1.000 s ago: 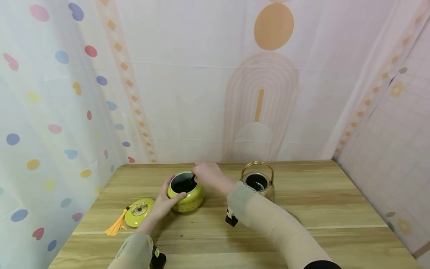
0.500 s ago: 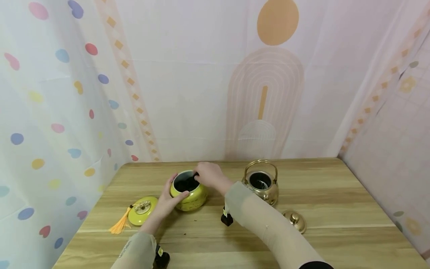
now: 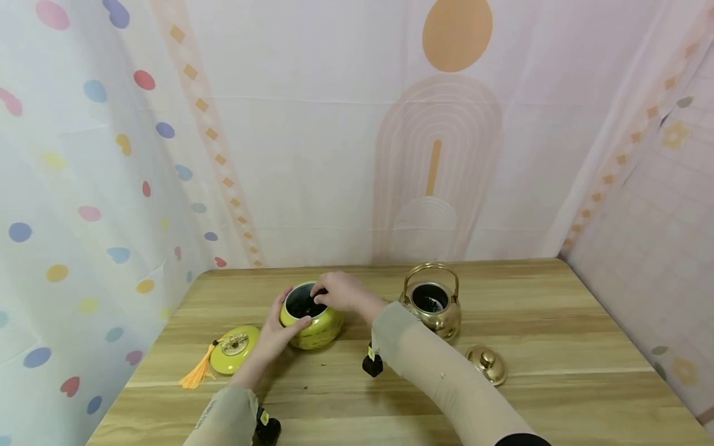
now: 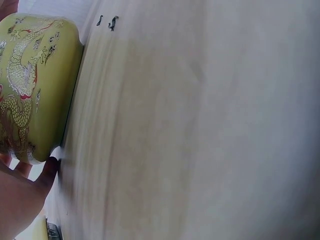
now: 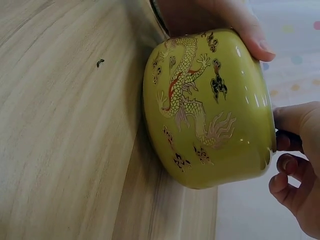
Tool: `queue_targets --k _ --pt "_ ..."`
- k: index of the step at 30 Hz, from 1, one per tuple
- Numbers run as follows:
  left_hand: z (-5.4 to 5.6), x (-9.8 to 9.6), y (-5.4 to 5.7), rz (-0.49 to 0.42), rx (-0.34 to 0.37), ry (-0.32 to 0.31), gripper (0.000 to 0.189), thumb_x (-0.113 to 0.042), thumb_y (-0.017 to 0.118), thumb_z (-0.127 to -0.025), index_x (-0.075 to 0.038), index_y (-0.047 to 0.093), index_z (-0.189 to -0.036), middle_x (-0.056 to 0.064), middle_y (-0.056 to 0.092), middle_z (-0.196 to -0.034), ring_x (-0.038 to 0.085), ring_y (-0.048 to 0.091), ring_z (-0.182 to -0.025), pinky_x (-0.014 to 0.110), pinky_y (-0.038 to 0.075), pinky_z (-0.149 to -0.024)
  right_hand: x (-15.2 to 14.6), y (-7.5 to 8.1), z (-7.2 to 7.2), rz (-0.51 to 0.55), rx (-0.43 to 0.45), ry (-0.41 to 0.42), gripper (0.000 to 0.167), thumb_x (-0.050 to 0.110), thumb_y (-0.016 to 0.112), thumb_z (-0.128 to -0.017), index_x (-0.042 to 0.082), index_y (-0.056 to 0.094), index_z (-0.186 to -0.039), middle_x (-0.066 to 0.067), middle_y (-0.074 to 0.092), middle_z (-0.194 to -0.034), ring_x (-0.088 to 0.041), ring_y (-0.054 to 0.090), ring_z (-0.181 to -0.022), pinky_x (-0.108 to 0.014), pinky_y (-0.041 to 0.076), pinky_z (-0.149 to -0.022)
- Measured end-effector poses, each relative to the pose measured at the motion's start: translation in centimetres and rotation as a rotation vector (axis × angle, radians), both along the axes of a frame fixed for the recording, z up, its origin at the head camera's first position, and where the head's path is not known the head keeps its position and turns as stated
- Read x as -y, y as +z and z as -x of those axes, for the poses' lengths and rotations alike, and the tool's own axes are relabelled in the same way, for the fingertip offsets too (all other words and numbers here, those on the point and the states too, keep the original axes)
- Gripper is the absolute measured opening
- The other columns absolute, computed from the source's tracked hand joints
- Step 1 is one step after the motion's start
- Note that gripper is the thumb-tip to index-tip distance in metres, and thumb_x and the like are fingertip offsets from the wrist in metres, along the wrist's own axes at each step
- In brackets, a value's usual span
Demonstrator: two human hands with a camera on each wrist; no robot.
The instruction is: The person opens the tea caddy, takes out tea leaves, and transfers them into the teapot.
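Note:
A round yellow jar (image 3: 315,333) with a dark inside stands lidless on the table; the right wrist view shows a dragon printed on its side. My left hand (image 3: 275,331) grips it around the left side, thumb near the front rim. Over the jar's right rim, my right hand (image 3: 344,292) reaches into the mouth with curled fingers. Between those fingers shows a dark, scoop-like tool (image 5: 289,141), mostly hidden by hand and jar. The yellow lid (image 3: 227,361), with an ornament and orange tassel, lies left of the left hand.
Right of the jar stands a brass teapot (image 3: 444,325) with an upright handle and some dark bits inside. Its brass lid (image 3: 487,365) lies in front of it, beside my right forearm. Small dark flecks dot the wooden table (image 3: 334,402). Printed curtains (image 3: 312,155) enclose it.
My right fingers have shifted slightly lower and left into the jar's mouth. The left hand keeps its grip. The head view has moved a little, and the brass lid now shows beside the forearm.

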State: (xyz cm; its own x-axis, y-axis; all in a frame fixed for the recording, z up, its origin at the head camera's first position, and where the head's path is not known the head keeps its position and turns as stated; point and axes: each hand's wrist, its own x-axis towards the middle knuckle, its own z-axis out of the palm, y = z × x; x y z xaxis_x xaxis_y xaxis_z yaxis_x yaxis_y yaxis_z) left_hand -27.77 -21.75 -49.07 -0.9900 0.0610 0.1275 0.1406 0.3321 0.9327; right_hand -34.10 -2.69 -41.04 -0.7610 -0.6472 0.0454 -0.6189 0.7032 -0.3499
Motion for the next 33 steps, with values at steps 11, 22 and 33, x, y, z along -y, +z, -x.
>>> queue_targets --k 11,22,33 --pt "0.0 -0.1 0.2 0.013 -0.006 -0.01 0.085 -0.029 0.071 -0.09 -0.017 0.017 -0.155 0.019 0.018 -0.155 0.039 0.021 -0.14 0.057 0.02 -0.11 -1.5 -0.5 0.1 0.201 0.096 -0.002 0.019 0.02 0.063 -0.096 0.014 0.073 -0.111 -0.004 0.062 -0.126 -0.018 0.053 -0.122 -0.032 0.042 -0.1" --pt "0.0 -0.2 0.6 -0.006 -0.032 -0.012 0.085 -0.023 0.072 -0.089 -0.012 0.018 -0.154 0.02 0.024 -0.153 0.038 0.024 -0.139 0.056 0.018 -0.11 -3.3 -0.6 0.1 0.388 0.19 -0.11 0.016 0.015 0.065 -0.094 0.012 0.074 -0.108 -0.004 0.067 -0.116 -0.018 0.059 -0.109 -0.03 0.048 -0.088" --pt "0.2 -0.5 0.3 0.016 -0.047 -0.011 0.085 -0.025 0.072 -0.089 -0.011 0.019 -0.154 0.02 0.023 -0.154 0.04 0.02 -0.14 0.058 0.016 -0.111 -5.2 -0.4 0.1 0.505 0.185 -0.127 0.017 0.009 0.065 -0.093 0.007 0.074 -0.108 -0.006 0.068 -0.108 -0.015 0.059 -0.093 -0.028 0.048 -0.076"
